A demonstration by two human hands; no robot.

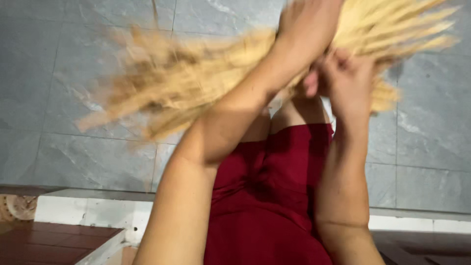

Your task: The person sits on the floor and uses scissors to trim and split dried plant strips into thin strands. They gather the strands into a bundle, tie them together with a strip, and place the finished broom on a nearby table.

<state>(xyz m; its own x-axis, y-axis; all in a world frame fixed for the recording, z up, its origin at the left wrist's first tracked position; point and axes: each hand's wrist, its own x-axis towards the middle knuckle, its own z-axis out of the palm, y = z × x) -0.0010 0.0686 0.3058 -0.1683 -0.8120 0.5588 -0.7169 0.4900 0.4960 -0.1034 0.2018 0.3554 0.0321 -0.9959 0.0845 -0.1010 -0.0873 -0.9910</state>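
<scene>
Two hands at upper right of frame grip blurred straw bundle [196,83]: left hand [306,24] fingers closed around middle, right hand [346,81] pinching beside it, steadying stalks above grey tile floor [73,162].

— What is underfoot here?

— A floor of large grey stone-look tiles [73,162], marbled with paler veins and split by thin dark grout lines.

— Does it run all the way to the near edge?

— No. A low white step [88,211] borders it along the bottom, and on the left a reddish-brown tiled ledge [49,243] sits just beside that step.

— Anything lying on the grey tiles themselves?

— Nothing can be made out resting flat on them. At the far left, near the ledge, a pale round patterned object [17,206] shows, cut off by the frame, too little to name.
</scene>
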